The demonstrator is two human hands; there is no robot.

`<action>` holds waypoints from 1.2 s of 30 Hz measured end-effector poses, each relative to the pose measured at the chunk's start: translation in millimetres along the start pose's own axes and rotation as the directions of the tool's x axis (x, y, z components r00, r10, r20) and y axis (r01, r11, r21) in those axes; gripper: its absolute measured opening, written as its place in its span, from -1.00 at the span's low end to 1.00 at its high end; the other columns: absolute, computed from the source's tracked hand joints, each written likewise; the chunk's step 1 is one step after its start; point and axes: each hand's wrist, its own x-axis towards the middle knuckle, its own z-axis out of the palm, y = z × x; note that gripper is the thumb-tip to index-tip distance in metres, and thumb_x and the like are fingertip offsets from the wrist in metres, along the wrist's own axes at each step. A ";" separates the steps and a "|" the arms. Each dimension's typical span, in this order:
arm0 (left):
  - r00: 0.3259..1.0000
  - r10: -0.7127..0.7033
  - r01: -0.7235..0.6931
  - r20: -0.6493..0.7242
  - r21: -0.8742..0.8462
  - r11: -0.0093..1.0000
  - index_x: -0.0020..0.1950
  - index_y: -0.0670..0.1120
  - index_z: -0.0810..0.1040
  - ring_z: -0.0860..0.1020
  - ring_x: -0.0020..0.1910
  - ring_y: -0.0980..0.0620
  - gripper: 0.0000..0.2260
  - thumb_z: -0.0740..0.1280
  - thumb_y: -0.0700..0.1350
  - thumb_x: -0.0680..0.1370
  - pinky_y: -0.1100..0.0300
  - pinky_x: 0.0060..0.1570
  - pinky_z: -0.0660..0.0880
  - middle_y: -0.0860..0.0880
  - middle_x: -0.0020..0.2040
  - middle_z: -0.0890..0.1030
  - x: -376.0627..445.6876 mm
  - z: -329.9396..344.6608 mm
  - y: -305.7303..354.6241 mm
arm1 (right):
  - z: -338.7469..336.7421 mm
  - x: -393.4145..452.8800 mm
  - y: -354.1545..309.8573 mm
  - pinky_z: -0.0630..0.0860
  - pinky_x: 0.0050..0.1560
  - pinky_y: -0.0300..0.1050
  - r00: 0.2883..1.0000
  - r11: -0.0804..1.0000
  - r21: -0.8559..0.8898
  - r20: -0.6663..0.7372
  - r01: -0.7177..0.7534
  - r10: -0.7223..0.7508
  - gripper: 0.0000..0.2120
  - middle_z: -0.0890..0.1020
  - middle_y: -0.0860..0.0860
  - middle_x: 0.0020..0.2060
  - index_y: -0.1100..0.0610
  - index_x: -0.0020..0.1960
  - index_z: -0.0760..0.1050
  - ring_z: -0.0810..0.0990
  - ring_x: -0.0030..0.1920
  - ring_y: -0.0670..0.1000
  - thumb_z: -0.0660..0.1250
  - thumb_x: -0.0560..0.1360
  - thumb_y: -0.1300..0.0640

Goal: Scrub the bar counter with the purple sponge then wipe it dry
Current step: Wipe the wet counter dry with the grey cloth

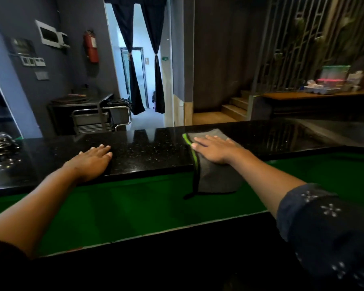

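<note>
Black stone: bar counter (147,152), polished and speckled, glossy with reflections, running left to right across the view.
Cloth: grey cloth (215,175) with one bright green edge strip along its left side; far part flat on the counter top, near part draped over the front edge and hanging down.
Cloth position: right of centre on the counter, under the right hand.
Right hand: right hand (213,149) palm down on the cloth, fingers straight and close together, pressing flat, gripping nothing.
Left hand: left hand (93,159) palm down on bare stone near the front edge, fingers straight and together, holding nothing; well apart from the cloth.
Sleeve: dark sleeve (324,223) with small pale flower shapes, on the right forearm.
Green surface: green ledge (124,204) below and in front of the counter, both forearms reaching over it.
Far left: shiny metal object (0,143) on the counter, too blurred to identify.
Background: one red fire extinguisher (91,46) on the grey wall; two dark curtains (135,59) tied back at a bright doorway.
Counts: two hands, one cloth, one counter, one extinguisher, two curtains.
</note>
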 end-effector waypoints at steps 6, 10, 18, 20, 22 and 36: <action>0.992 -0.115 0.112 -0.051 -0.060 0.992 0.47 -0.12 0.23 0.18 0.46 -0.17 -0.57 0.07 -0.02 0.62 -0.06 0.43 0.06 -0.18 0.50 0.20 -10.0 -6.0 36.0 | -16.9 -11.9 64.5 -0.14 0.42 0.24 0.972 0.972 -0.030 -0.009 -0.235 0.235 -0.37 0.01 0.02 0.55 -0.19 0.52 0.01 0.00 0.52 0.11 -0.18 0.50 -0.39; 0.993 0.110 -0.114 -0.042 -0.094 0.989 0.46 -0.10 0.26 0.26 0.42 -0.19 -0.56 0.12 0.00 0.59 -0.04 0.42 0.13 -0.21 0.45 0.29 -16.3 5.5 122.7 | -19.7 -30.5 56.5 -0.16 0.44 0.25 0.982 0.982 -0.010 0.000 -0.190 0.190 -0.38 0.00 0.05 0.55 -0.17 0.52 0.00 -0.02 0.52 0.13 -0.19 0.52 -0.36; 0.943 0.334 -0.328 -0.006 -0.194 0.924 0.46 -0.12 0.24 0.19 0.45 -0.17 -0.56 0.09 -0.04 0.59 -0.09 0.43 0.05 -0.19 0.46 0.26 5.9 29.5 279.7 | -13.6 -52.5 75.7 -0.20 0.42 0.28 0.996 0.996 -0.018 0.000 -0.086 0.086 -0.42 -0.03 0.02 0.55 -0.19 0.52 -0.04 -0.07 0.53 0.11 -0.22 0.54 -0.32; 0.946 0.325 -0.322 -0.018 -0.204 0.925 0.48 -0.11 0.19 0.18 0.46 -0.15 -0.55 0.06 -0.03 0.59 -0.09 0.43 0.02 -0.17 0.48 0.24 14.2 38.4 296.6 | -16.8 -41.4 81.7 -0.22 0.42 0.29 0.996 0.996 0.006 0.012 -0.088 0.088 -0.46 -0.04 0.03 0.55 -0.18 0.52 -0.04 -0.10 0.53 0.11 -0.21 0.57 -0.27; 0.961 0.272 -0.278 -0.056 -0.182 0.943 0.53 -0.10 0.02 0.11 0.49 -0.10 -0.49 0.01 0.02 0.60 -0.03 0.44 -0.03 -0.13 0.52 0.14 25.3 46.4 300.2 | -21.5 -26.4 89.3 -0.24 0.42 0.28 0.997 0.997 0.028 0.018 -0.074 0.074 -0.46 -0.04 0.03 0.55 -0.18 0.52 -0.03 -0.10 0.53 0.11 -0.19 0.57 -0.26; 0.959 0.284 -0.284 0.010 -0.001 0.959 0.53 -0.02 -0.04 -0.07 0.52 0.00 -0.51 -0.12 0.09 0.63 -0.01 0.44 -0.13 -0.05 0.55 -0.04 39.3 56.3 292.7 | -57.1 11.9 258.8 -0.11 0.41 0.28 0.962 0.962 -0.021 -0.003 -0.272 0.272 -0.41 0.02 0.04 0.55 -0.19 0.51 0.03 0.01 0.51 0.18 -0.17 0.53 -0.35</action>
